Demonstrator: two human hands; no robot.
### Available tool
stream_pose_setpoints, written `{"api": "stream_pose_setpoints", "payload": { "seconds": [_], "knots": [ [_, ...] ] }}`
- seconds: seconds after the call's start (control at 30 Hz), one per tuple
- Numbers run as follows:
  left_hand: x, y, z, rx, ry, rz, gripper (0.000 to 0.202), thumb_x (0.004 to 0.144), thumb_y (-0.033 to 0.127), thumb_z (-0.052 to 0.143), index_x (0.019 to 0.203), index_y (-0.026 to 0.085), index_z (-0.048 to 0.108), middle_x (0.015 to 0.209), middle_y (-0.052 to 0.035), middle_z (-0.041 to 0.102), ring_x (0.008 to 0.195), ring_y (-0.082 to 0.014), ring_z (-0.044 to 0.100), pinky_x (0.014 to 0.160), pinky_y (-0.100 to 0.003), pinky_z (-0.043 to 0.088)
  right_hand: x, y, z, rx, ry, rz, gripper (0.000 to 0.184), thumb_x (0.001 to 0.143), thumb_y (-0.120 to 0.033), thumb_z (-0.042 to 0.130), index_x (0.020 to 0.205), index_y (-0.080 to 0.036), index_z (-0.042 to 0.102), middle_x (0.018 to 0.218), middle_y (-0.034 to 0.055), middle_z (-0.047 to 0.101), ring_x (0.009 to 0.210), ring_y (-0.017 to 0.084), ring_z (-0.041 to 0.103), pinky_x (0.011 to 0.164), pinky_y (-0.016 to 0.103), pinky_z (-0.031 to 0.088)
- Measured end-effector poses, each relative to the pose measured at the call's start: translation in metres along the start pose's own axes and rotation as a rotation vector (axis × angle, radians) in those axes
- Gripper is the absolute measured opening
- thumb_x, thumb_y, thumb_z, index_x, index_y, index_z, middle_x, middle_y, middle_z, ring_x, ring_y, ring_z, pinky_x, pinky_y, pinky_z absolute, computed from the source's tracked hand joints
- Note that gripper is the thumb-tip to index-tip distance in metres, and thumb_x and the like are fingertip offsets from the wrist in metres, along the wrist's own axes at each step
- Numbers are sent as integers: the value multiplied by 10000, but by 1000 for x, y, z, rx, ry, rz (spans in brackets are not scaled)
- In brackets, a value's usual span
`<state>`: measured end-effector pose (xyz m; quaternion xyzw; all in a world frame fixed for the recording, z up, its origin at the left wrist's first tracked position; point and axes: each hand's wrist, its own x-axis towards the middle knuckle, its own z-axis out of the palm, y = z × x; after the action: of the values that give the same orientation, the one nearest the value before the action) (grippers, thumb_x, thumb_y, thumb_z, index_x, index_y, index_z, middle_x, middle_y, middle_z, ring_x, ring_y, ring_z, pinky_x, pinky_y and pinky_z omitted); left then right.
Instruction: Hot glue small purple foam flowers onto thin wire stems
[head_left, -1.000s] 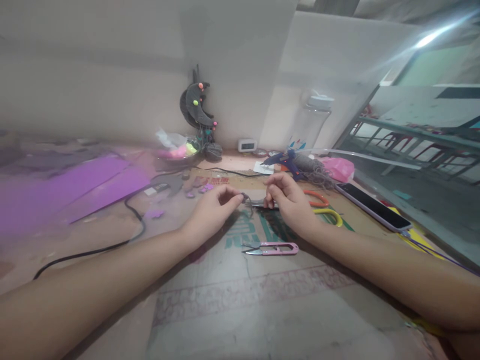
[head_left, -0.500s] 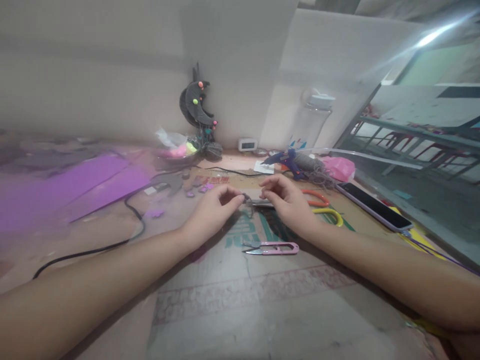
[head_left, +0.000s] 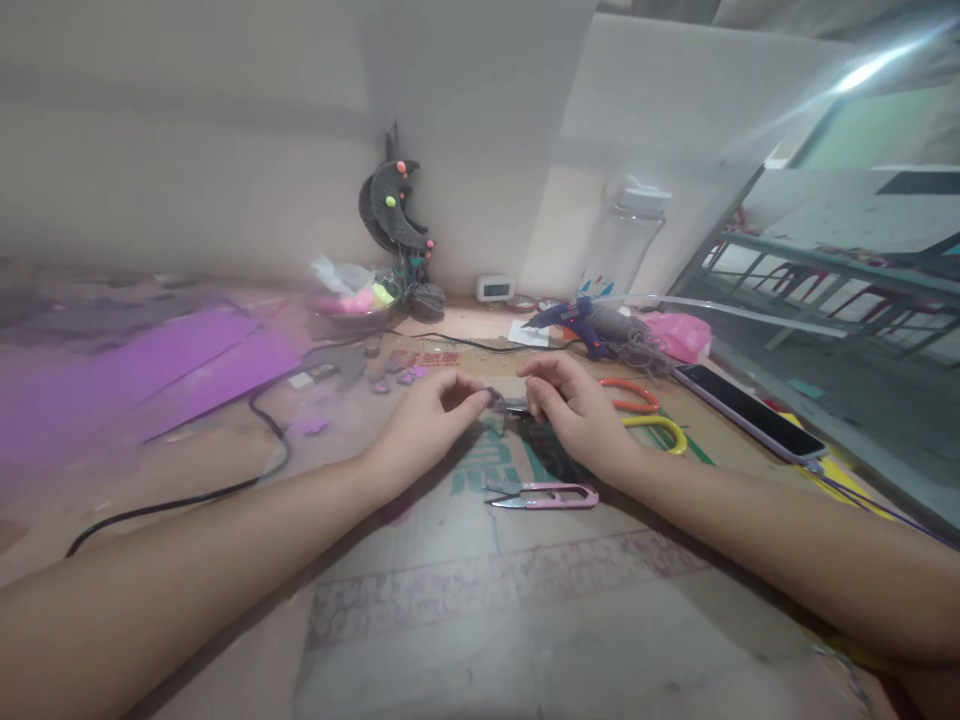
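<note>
My left hand (head_left: 442,410) pinches a small dark grey piece (head_left: 495,398) between thumb and index finger, just above the cardboard. Close by on the right, my right hand (head_left: 566,400) has its thumb and fingertips drawn together; what they hold, if anything, is too small to make out. Beneath that hand lie scissors with an orange handle loop (head_left: 637,395) and a yellow one (head_left: 667,432), their blades partly hidden. Pink thread snips (head_left: 547,496) rest on the cardboard nearer to me.
Purple sheets (head_left: 202,370) and a black cable (head_left: 277,440) lie at left. Behind stand a dark moon-shaped ornament (head_left: 394,210) and a clear bottle (head_left: 626,240). A blue glue gun (head_left: 577,322), grey yarn (head_left: 626,335) and a phone (head_left: 750,412) are at right.
My right hand has shifted slightly right and down, its thumb and fingers drawn closer together. The left hand stays nearly in place with the dark piece.
</note>
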<state>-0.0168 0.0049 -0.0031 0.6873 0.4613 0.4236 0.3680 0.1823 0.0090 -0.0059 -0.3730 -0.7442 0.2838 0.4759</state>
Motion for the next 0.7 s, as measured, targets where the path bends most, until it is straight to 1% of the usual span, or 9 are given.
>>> {"api": "stream_pose_setpoints", "payload": {
  "seconds": [0.13,0.3,0.43,0.6,0.7],
  "knots": [
    [-1,2,0,17,0,-2,178,844,348,617,845,172,642,880,-47,695,792,-182,627,715,-298,462,0,1,-1,-65,-32,-48,158,939,-157,471,1067,-223,536,780,-20,538,733,141,537,689,290,429],
    [0,-3,2,-35,-15,6,205,832,379,639,870,178,643,881,-51,689,777,-178,623,688,-290,474,1,5,-1,-94,-29,-39,158,914,-149,510,1046,-221,558,870,12,586,825,164,576,761,316,449],
    [0,-3,1,-34,-21,16,198,842,370,631,880,176,639,890,-48,685,785,-173,624,700,-288,480,1,8,-1,-74,-46,-44,173,921,-149,490,1063,-221,559,870,11,566,813,162,564,762,319,454],
    [-1,-1,0,-17,-27,12,195,849,362,625,885,171,640,900,-50,688,798,-178,633,712,-293,484,0,8,-1,-160,-18,-60,139,925,-204,534,1056,-228,576,860,9,533,834,172,548,763,317,440],
    [-1,-1,1,-23,-34,-5,204,850,368,623,899,170,637,904,-52,690,786,-178,640,696,-292,484,2,7,-2,-184,10,-105,149,907,-159,530,1035,-224,567,892,18,535,881,182,557,791,325,440]
  ]
}}
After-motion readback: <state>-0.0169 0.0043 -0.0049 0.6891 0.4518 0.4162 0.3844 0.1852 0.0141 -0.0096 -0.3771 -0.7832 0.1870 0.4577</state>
